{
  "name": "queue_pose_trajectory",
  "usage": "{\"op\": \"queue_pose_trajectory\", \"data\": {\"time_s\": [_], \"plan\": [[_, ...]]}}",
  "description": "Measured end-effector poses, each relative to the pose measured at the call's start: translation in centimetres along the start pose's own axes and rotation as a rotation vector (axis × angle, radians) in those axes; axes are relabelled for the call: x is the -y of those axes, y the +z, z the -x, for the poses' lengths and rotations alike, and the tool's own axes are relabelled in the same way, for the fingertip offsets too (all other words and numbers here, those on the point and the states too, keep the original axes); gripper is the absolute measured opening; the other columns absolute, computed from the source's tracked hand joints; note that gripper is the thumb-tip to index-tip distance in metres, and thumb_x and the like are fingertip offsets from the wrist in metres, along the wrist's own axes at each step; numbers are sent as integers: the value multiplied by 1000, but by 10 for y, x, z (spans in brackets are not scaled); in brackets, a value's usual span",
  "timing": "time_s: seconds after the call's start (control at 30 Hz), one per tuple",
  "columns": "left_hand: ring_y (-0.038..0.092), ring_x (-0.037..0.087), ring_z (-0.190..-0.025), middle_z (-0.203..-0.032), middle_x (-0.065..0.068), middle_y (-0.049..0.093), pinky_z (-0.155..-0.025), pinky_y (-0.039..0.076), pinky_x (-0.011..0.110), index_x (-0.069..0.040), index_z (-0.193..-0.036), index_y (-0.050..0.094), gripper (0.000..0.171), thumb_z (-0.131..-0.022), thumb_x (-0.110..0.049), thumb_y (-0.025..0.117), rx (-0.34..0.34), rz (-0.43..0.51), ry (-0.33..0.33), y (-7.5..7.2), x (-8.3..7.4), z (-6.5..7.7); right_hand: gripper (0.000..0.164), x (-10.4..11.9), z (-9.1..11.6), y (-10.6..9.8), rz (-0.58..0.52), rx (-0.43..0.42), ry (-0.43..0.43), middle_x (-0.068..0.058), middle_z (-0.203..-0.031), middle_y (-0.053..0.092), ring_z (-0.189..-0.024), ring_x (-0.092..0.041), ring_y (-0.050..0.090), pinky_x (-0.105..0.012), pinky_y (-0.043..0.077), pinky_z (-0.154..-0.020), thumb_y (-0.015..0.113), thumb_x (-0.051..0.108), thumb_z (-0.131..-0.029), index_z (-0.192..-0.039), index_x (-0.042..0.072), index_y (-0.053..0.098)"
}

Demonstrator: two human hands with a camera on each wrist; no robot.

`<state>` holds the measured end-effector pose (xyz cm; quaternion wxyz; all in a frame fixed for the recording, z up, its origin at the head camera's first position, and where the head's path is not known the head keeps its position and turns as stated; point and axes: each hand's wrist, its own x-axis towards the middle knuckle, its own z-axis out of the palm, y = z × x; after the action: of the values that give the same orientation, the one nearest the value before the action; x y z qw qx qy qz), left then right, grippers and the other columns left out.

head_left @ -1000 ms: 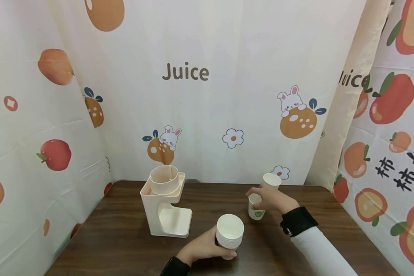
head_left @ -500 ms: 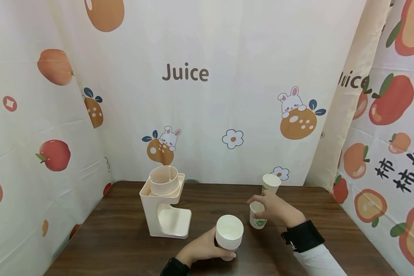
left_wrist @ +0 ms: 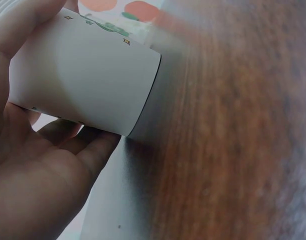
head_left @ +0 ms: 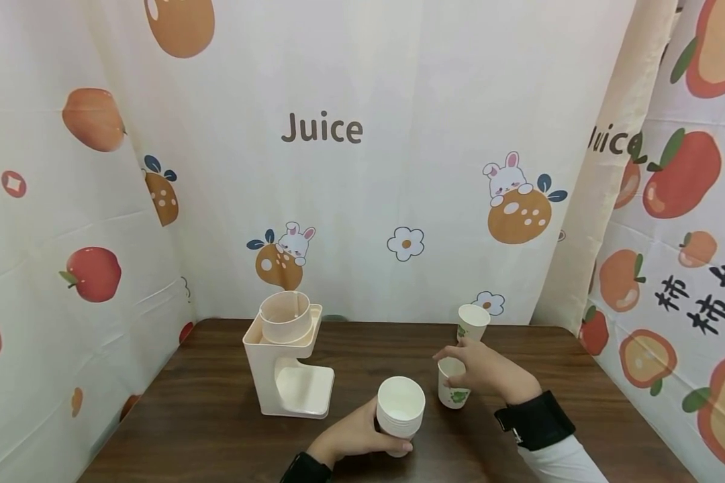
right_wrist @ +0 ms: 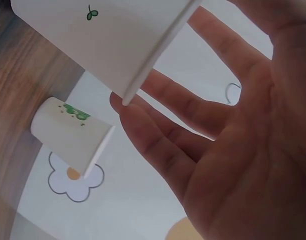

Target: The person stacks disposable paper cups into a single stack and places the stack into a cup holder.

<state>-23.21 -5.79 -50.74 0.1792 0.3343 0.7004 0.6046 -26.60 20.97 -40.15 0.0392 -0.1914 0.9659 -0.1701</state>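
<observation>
From my seat the left hand [head_left: 353, 436] sits at 6 o'clock on the table [head_left: 217, 416], fingers curled round a stack [head_left: 401, 412] of white paper cups, which it holds upright near the front edge. The left wrist view shows the stack's wall [left_wrist: 88, 75] resting against palm and fingers, with the wood grain running past it.

The right hand [head_left: 486, 369] is at about 3 o'clock from the stack, over a single cup [head_left: 453, 384] that stands on the table. Its fingers [right_wrist: 193, 130] look nearly straight and spread in the right wrist view (the cup's rim [right_wrist: 153, 55] lies just in front of them), and I cannot tell whether they press the cup or only hover at it. A second cup [head_left: 474, 323] stands at 12 o'clock from that hand, close to the curtain [head_left: 399, 168] and apart from the first.

At 10 o'clock from the stack stands a cream dispenser [head_left: 286, 359], well apart from both hands.
</observation>
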Motion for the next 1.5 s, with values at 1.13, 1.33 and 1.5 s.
{"op": "queue_pose_trajectory", "data": {"time_s": [1.13,1.33,1.5], "plan": [[49,18,-112,-126,-3,52,-97,35,46,-30,-135,34,74,-76,-20,77,18,31,2,0,-1,-1,37,54,47,-70,51,-128,-257,2,-112,51,-96,-14,48,-40,48,-77,67,42,-84,-118,47,54],[49,18,-113,-127,-3,52,-98,35,48,-30,-136,33,74,-76,-20,77,29,28,6,-1,0,-3,38,63,48,-74,52,-147,-307,6,-110,51,-94,-11,48,-38,49,-76,65,45,-84,-120,46,54],[48,17,-114,-128,-3,50,-98,33,50,-31,-137,31,76,-77,-21,76,42,25,4,-1,0,-4,38,73,47,-73,57,-163,-372,7,-111,53,-92,-8,50,-36,51,-75,64,47,-84,-121,44,55]]}}
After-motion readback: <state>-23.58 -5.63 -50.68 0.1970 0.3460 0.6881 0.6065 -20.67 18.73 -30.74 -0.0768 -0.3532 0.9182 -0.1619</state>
